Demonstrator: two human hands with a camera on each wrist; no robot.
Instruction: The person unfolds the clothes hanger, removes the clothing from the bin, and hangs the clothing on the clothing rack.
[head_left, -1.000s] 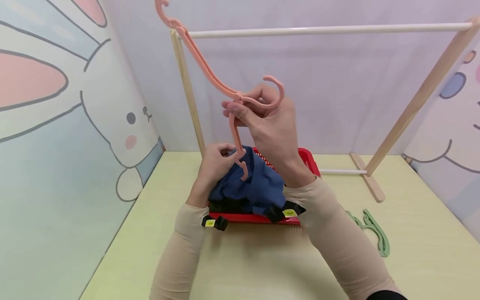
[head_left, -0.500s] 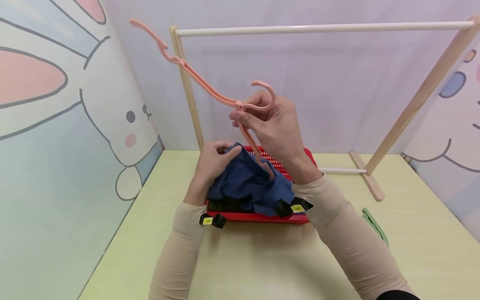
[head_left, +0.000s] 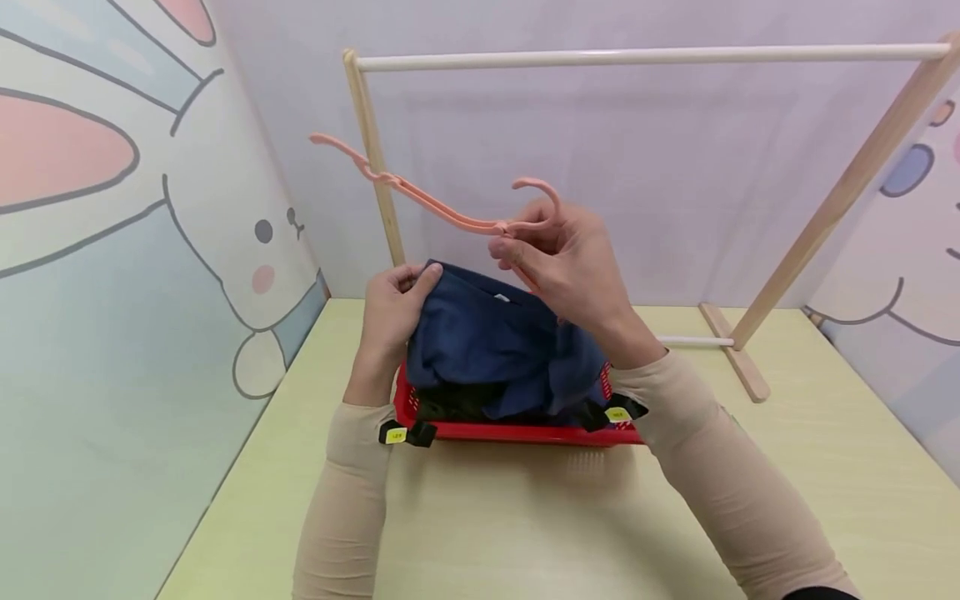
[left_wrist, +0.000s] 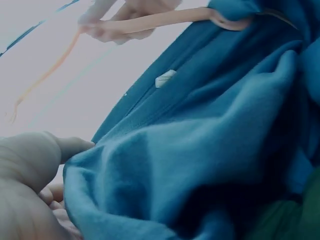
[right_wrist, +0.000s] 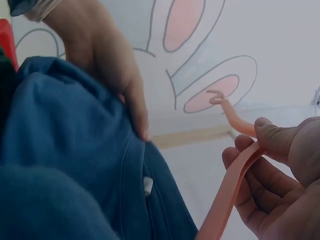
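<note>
The red basket (head_left: 525, 435) holds dark cloth (head_left: 457, 403) along its front inside wall. Above the basket spreads a blue garment (head_left: 480, 337), its lower folds overlapping that cloth; whether they rest inside is unclear. At the basket's left, the person's left hand (head_left: 392, 310) pinches the garment's edge between thumb and fingers. Above the basket's right side, the right hand (head_left: 576, 265) grips a pink hanger (head_left: 442, 207) near its hook, one arm's end at the garment's opening.
</note>
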